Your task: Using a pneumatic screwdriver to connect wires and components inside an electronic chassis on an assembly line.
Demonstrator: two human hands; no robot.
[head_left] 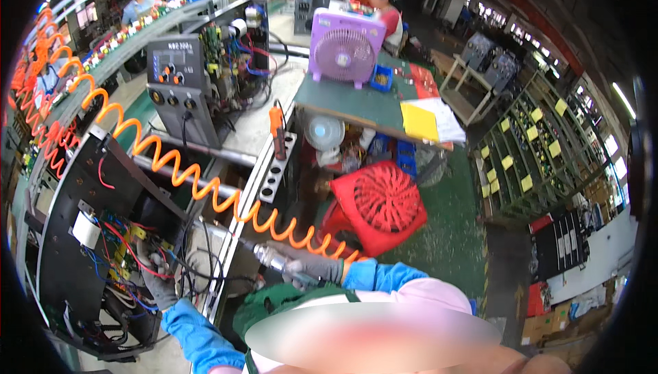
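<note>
My left hand [159,285], in a grey glove, reaches into an open black machine housing [65,237] at the left. Its fingers are bent among red and blue wires, closed, but what they grip is hidden. A white cylindrical part [86,229] and a yellow part [123,247] sit by the wires. In front of my chest, my gloved right hand [312,266] is wrapped round a silver air screwdriver [271,257]. The tool's tip points left toward the housing, and the tool is apart from it. An orange coiled hose [205,189] runs just above the tool.
A second machine [178,79] with exposed boards stands beyond. An orange-handled tool [277,131] lies by a power strip [274,175]. A red fan [384,203] stands right of the bench; a purple fan [346,48] is on a green table [336,103]. Racks [541,148] line the right; people work behind.
</note>
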